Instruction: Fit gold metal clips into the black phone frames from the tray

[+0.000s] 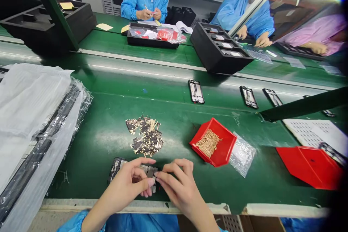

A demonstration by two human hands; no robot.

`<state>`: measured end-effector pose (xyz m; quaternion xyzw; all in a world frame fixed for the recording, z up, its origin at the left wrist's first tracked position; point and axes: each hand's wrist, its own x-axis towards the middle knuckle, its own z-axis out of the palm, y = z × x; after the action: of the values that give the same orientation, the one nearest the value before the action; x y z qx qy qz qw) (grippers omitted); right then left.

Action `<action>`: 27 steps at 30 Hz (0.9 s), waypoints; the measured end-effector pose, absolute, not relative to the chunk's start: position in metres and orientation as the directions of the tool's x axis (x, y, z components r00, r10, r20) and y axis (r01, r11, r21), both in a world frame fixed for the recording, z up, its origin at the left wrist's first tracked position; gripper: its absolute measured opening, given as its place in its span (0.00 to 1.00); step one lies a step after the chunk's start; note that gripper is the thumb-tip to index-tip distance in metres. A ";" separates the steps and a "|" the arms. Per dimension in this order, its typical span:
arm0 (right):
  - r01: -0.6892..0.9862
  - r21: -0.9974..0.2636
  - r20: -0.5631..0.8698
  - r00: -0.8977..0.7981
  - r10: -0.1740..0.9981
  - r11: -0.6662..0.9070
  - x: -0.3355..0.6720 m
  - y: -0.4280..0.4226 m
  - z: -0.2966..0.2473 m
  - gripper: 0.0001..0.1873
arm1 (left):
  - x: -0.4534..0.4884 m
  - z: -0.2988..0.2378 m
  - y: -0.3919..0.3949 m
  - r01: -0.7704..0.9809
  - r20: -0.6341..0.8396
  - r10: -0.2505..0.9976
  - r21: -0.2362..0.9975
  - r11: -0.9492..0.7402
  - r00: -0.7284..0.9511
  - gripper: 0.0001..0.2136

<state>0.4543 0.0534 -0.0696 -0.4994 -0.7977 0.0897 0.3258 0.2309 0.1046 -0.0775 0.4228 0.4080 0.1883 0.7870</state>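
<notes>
A black phone frame lies near the front edge of the bench, partly hidden by my hands. My left hand is closed over its middle, fingers curled at the frame and index finger stretched across above it. My right hand is at the frame's right end, thumb and fingertips pinched together close to my left thumb tip. Whatever small piece sits between those fingertips is too small to make out. Just beyond the frame is a pile of small dark strips with gold ends.
A red bin of small tan-coloured parts stands to the right, beside a clear plastic bag. Another red bin is farther right. Wrapped sheets fill the left side. Several phone frames lie on the belt; co-workers sit opposite.
</notes>
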 end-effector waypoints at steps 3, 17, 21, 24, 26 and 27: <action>0.674 -0.633 0.282 -0.257 0.924 0.381 0.449 0.065 -0.074 0.06 | 0.209 -0.074 0.099 0.191 -0.341 0.788 0.940 0.283 0.512 0.29; 0.585 -0.809 -0.080 -0.215 0.973 0.062 0.445 0.078 -0.090 0.08 | 0.159 -0.101 0.096 0.598 0.069 0.758 0.570 -0.563 0.649 0.36; 0.573 -0.819 -0.104 -0.196 0.975 0.028 0.445 0.078 -0.089 0.08 | 0.159 -0.100 0.096 0.608 0.051 0.763 0.570 -0.552 0.645 0.36; 0.571 -0.820 -0.110 -0.199 0.974 0.024 0.445 0.078 -0.088 0.08 | 0.158 -0.100 0.095 0.611 0.046 0.763 0.569 -0.550 0.644 0.36; 0.575 -0.817 -0.110 -0.205 0.972 0.029 0.445 0.079 -0.087 0.08 | 0.158 -0.100 0.095 0.612 0.050 0.764 0.567 -0.552 0.643 0.35; 0.577 -0.816 -0.111 -0.208 0.972 0.030 0.445 0.079 -0.086 0.08 | 0.158 -0.100 0.095 0.611 0.052 0.765 0.567 -0.552 0.642 0.35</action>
<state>0.4446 0.0789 -0.0863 -0.5765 -0.6718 0.3905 0.2527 0.1576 0.0946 -0.1001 0.8682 0.3964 0.1484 0.2589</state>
